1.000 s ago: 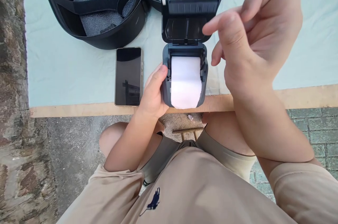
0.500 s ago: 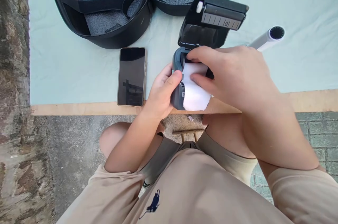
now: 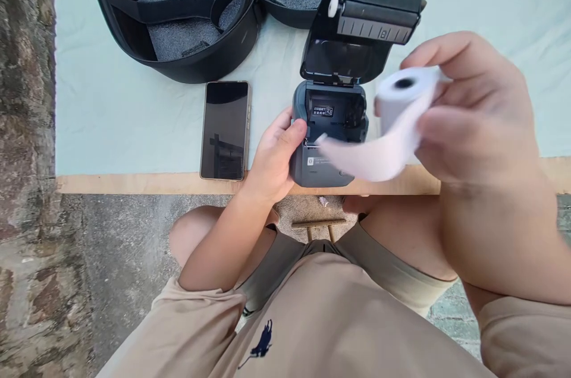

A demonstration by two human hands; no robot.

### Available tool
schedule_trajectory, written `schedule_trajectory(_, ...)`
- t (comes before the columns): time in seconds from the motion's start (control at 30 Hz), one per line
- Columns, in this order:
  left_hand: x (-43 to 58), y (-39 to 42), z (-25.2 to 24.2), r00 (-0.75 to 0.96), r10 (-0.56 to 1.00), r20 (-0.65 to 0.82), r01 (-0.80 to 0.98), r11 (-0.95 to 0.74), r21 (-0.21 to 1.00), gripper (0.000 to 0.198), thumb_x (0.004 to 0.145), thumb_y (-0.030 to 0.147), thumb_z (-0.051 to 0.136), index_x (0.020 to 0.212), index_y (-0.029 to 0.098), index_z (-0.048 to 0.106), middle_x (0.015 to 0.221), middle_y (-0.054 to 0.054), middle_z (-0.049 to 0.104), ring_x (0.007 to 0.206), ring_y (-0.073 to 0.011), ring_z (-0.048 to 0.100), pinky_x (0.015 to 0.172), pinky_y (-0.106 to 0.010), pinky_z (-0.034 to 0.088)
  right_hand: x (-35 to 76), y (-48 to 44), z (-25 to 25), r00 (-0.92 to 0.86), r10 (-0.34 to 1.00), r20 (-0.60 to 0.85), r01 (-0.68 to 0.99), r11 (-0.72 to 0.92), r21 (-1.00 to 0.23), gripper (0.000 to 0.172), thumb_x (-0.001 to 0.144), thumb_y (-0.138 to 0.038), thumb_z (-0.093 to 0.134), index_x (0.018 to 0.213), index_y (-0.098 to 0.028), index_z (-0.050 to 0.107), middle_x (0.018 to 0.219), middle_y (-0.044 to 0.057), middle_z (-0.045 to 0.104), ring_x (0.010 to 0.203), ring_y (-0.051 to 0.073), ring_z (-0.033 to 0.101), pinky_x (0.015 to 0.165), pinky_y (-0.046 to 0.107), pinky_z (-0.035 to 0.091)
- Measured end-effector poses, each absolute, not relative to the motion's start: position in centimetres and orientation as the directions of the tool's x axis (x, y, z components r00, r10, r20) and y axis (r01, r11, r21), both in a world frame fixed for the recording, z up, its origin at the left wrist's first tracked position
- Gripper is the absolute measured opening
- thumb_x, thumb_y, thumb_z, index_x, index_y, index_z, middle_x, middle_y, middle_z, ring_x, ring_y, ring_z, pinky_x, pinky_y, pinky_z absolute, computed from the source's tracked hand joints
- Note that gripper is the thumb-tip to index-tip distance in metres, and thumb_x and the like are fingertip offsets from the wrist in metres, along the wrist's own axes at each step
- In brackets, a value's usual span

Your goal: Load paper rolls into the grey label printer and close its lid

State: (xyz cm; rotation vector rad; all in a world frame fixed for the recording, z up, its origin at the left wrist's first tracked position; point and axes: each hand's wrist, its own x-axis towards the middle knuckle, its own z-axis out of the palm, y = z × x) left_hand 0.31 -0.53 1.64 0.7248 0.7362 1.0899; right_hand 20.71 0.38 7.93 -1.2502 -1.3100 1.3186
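A small dark label printer point(image 3: 323, 165) rests at the table's front edge, its hinged lid point(image 3: 357, 60) standing open and its paper bay bare inside. My left hand point(image 3: 277, 155) grips the printer's left side, thumb on top. To the right of the printer, my right hand point(image 3: 473, 110) is closed around a white paper roll point(image 3: 392, 106), lifted off the table and slightly blurred. A loose strip of paper curls from the roll leftward, its end hanging over the front of the printer.
A phone point(image 3: 225, 131) lies left of the printer. Behind it, an unzipped black case point(image 3: 200, 66) with grey foam and straps lies open. The table's wooden front edge point(image 3: 134, 183) runs just above my knees.
My right hand has lifted the paper roll out of the printer's bay and moved it to the right. My left hand still holds the printer. The white cylinder at the right is now out of sight.
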Motion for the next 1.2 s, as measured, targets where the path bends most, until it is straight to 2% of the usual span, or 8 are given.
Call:
schedule_trajectory(0.1,0.3,-0.5,1.8,0.299,0.939,-0.172,-0.489,0.305,0.817,0.029,0.093,0.046,0.06,0.105,0.022,0.069,0.1,-0.002,0.078,0.117,-0.0247,0.071,0.093,-0.035,0.064,21.7,0.9,6.9,-0.119,0.962,-0.246,-0.173,-0.264,-0.949,0.068,0.046,-0.07,0.083,0.095,-0.028,0.062,0.073,-0.002,0.057,0.046,0.009,0.042,0.037,0.026,0.027)
schedule_trajectory(0.2,0.3,-0.4,1.9,0.312,0.935,-0.171,-0.481,0.311,0.82,0.028,0.094,0.044,0.058,0.107,0.022,0.069,0.107,-0.002,0.077,0.122,-0.025,0.069,0.098,-0.037,0.062,22.1,0.8,6.0,-0.084,0.945,-0.317,-0.245,-0.328,-0.912,0.059,0.049,-0.063,0.083,0.09,-0.027,0.062,0.065,-0.005,0.051,0.04,0.006,0.031,0.034,0.025,0.018)
schedule_trajectory(0.43,0.4,-0.3,1.8,0.261,0.949,-0.174,-0.426,0.275,0.862,0.027,0.095,0.044,0.057,0.104,0.022,0.07,0.104,0.0,0.078,0.13,-0.0242,0.064,0.107,-0.038,0.058,21.9,-0.5,5.1,-0.028,0.981,-0.192,-0.148,-0.194,-0.97,0.048,0.064,-0.055,0.086,0.088,-0.027,0.054,0.065,-0.007,0.052,0.048,0.009,0.049,0.039,0.022,0.035)
schedule_trajectory(0.53,0.4,-0.4,1.9,0.237,0.955,-0.178,-0.424,0.266,0.866,0.025,0.096,0.041,0.056,0.101,0.021,0.071,0.099,0.0,0.079,0.128,-0.0234,0.066,0.107,-0.036,0.058,22.0,-0.6,4.6,-0.039,0.992,-0.118,-0.05,-0.12,-0.991,0.044,0.072,-0.051,0.081,0.097,-0.028,0.053,0.079,-0.004,0.057,0.067,0.011,0.06,0.054,0.025,0.05)
schedule_trajectory(0.63,0.4,-0.4,1.9,0.231,0.957,-0.175,-0.421,0.26,0.869,0.024,0.096,0.039,0.056,0.101,0.021,0.071,0.099,0.0,0.079,0.126,-0.023,0.067,0.106,-0.035,0.059,22.2,-0.5,4.1,-0.041,0.999,-0.004,0.157,0.002,-0.988,0.04,0.077,-0.038,0.077,0.107,-0.029,0.052,0.095,-0.002,0.059,0.078,0.011,0.059,0.067,0.027,0.052)
schedule_trajectory(0.83,0.5,-0.3,2.0,0.231,0.955,-0.186,-0.407,0.269,0.873,0.027,0.092,0.045,0.06,0.099,0.022,0.071,0.1,-0.002,0.078,0.127,-0.0244,0.066,0.101,-0.036,0.061,22.3,-0.7,3.5,-0.07,0.975,0.211,0.648,0.205,-0.733,0.05,0.08,-0.016,0.06,0.126,-0.03,0.048,0.108,0.001,0.068,0.093,0.017,0.064,0.083,0.035,0.054)
schedule_trajectory(1.0,0.5,-0.3,1.9,0.227,0.954,-0.195,-0.427,0.278,0.861,0.027,0.091,0.046,0.062,0.098,0.021,0.07,0.1,-0.004,0.077,0.126,-0.0253,0.066,0.101,-0.037,0.06,22.3,-0.5,3.5,-0.151,0.969,0.196,0.782,0.239,-0.576,0.041,0.077,-0.013,0.055,0.115,-0.026,0.057,0.097,0.001,0.068,0.077,0.016,0.06,0.072,0.033,0.051)
schedule_trajectory(1.2,0.4,-0.4,1.7,0.232,0.953,-0.195,-0.42,0.279,0.864,0.028,0.09,0.048,0.062,0.099,0.022,0.07,0.107,-0.003,0.076,0.128,-0.0269,0.064,0.097,-0.038,0.062,22.3,-0.2,3.5,-0.158,0.949,0.271,0.842,0.273,-0.465,0.022,0.088,-0.028,0.058,0.109,-0.025,0.065,0.1,0.006,0.063,0.089,0.019,0.061,0.08,0.035,0.05)
